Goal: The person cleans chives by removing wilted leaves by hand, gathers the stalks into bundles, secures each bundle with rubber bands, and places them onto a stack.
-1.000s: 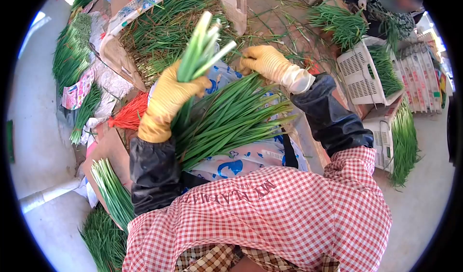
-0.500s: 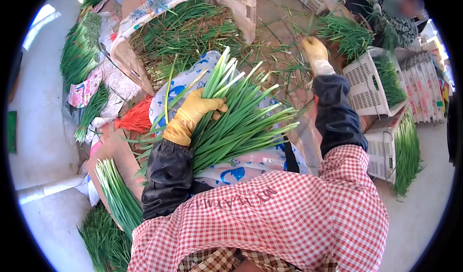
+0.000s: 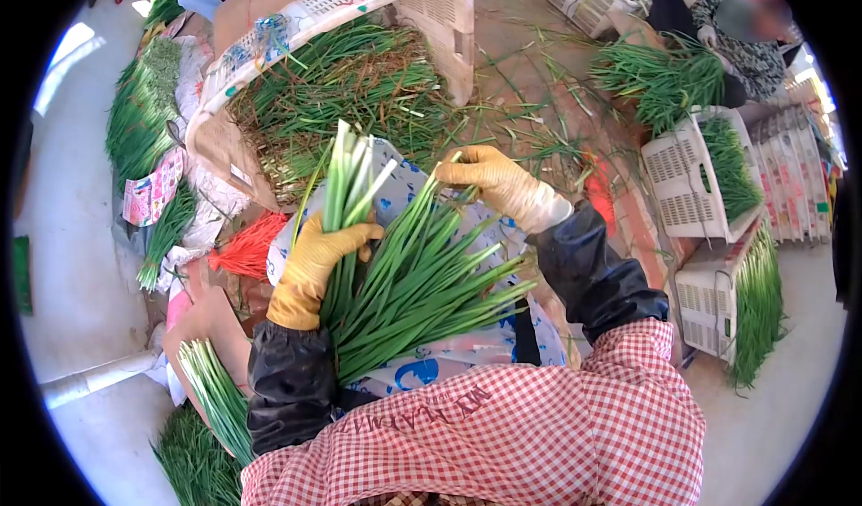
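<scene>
My left hand (image 3: 314,268), in a yellow glove, is closed round a small bunch of garlic chives (image 3: 348,183), pale stem ends pointing up and away. Beside that bunch, a larger loose fan of garlic chives (image 3: 422,277) lies across my lap on a blue-and-white patterned apron (image 3: 417,376). At the upper edge of the fan, my right hand (image 3: 494,183), also gloved, pinches stem ends between thumb and fingers. Its fingertips are bent down onto the chives, a short way right of my left hand.
A white plastic crate (image 3: 435,26) holding chives and brown trimmings stands ahead. Red ties (image 3: 247,247) lie left of my lap, above a trimmed bundle (image 3: 215,389) on cardboard. More crates (image 3: 687,178) stand at right, near another person (image 3: 745,61). Loose leaves litter the floor.
My right hand has come back from the far right to the chives on my lap and now pinches their stem ends. My left hand has shifted left, separating a small bunch from the rest.
</scene>
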`<state>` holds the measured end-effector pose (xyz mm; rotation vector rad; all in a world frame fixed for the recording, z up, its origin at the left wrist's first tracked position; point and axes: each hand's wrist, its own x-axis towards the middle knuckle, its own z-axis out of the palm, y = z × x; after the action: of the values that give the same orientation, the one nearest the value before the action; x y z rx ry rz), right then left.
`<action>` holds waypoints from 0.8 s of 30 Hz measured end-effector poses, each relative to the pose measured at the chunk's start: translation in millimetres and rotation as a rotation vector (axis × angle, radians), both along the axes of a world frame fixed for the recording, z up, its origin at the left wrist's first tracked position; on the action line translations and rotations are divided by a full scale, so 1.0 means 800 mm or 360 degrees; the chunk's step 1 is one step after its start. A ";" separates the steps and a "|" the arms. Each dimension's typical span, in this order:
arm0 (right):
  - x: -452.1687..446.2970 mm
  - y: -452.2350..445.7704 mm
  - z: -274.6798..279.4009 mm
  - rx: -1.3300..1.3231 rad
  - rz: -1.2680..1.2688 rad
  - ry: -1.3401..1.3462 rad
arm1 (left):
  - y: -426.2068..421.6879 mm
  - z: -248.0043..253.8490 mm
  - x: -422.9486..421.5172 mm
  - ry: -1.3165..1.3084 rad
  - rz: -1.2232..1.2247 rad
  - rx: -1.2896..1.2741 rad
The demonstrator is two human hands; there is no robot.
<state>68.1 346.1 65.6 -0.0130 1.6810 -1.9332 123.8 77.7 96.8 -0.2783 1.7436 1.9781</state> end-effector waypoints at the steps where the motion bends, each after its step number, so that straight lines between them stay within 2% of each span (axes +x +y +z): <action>1: -0.008 -0.004 0.001 0.0083 0.0008 0.0025 | 0.002 -0.006 -0.007 -0.0009 0.0018 -0.0028; 2: -0.012 -0.011 -0.001 0.0050 0.0029 -0.0002 | 0.004 -0.011 -0.007 -0.0011 -0.0019 -0.0021; 4: -0.029 -0.022 -0.005 0.0114 -0.0052 0.0259 | 0.007 -0.020 -0.013 -0.0011 -0.0048 -0.0069; 7: -0.045 -0.037 -0.010 0.0092 0.0045 0.0318 | 0.012 -0.019 -0.023 -0.0021 -0.0026 -0.0196; 9: -0.059 -0.039 -0.009 0.0064 0.0090 0.0328 | 0.015 -0.018 -0.037 -0.0005 0.0019 -0.0239; 11: -0.067 -0.033 -0.005 0.0223 0.0119 0.0370 | 0.018 -0.019 -0.048 0.0030 0.0044 -0.0251; 15: -0.069 -0.023 -0.019 0.0211 0.0094 0.0226 | 0.031 -0.020 -0.054 -0.0047 0.0065 -0.0252; 17: -0.067 -0.010 -0.021 0.0623 0.0195 0.1116 | 0.029 -0.025 -0.054 -0.0063 0.0179 -0.0170; 18: -0.058 -0.005 -0.011 0.0553 0.0215 0.0597 | 0.026 -0.028 -0.052 -0.0079 0.0250 -0.0112; 22: -0.048 0.021 -0.051 0.0800 0.0474 0.0684 | 0.012 -0.014 -0.033 0.0047 0.0347 -0.0218; 23: -0.047 0.027 -0.050 0.0707 0.0526 0.0597 | 0.011 -0.007 -0.028 0.0038 0.0407 -0.0103; 24: -0.045 0.035 -0.041 0.0798 0.0485 0.0226 | 0.009 -0.003 -0.022 0.0029 0.0457 0.0009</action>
<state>31.8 374.0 32.5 -0.2053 2.0789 -1.2812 106.4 85.0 94.5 -0.5363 1.7913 2.1884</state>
